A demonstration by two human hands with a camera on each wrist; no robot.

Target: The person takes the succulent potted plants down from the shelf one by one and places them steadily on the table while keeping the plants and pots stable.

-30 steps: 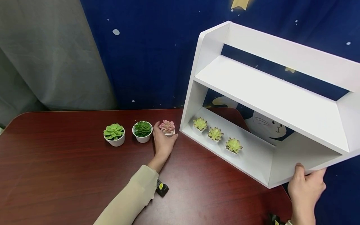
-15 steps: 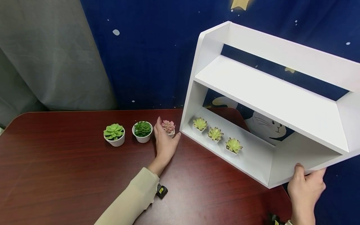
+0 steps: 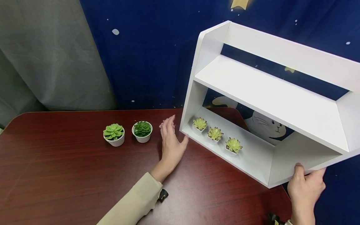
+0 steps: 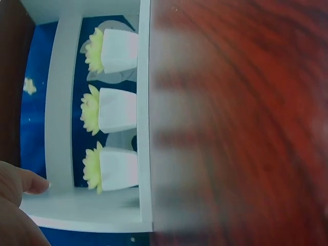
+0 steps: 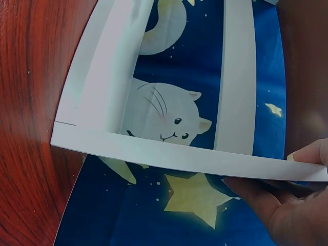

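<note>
My left hand (image 3: 172, 148) is stretched over the table with its fingers fairly straight and its thumb spread aside. Behind the fingers is a pink succulent (image 3: 161, 125), nearly all hidden; whether they touch it I cannot tell. Nearest on the left stand a dark green succulent (image 3: 142, 129) and a light green succulent (image 3: 113, 132) in round white pots. At the right, my right hand (image 3: 306, 189) grips the side panel of a white shelf (image 3: 270, 93), thumb on the inner face. The right wrist view shows that panel (image 5: 169, 161) between thumb and fingers.
Three yellow-green succulents (image 3: 215, 134) in white pots stand in a row on the lower shelf board. The shelf stands angled at the right side of the dark red table (image 3: 70, 175). Behind hang a blue starry curtain (image 3: 149, 56) and a grey one (image 3: 56, 62).
My left hand has drawn away from its hold around the pink succulent's pot, its fingers straightening, and has shifted right, now covering the plant. My right hand and the shelf stay put.
</note>
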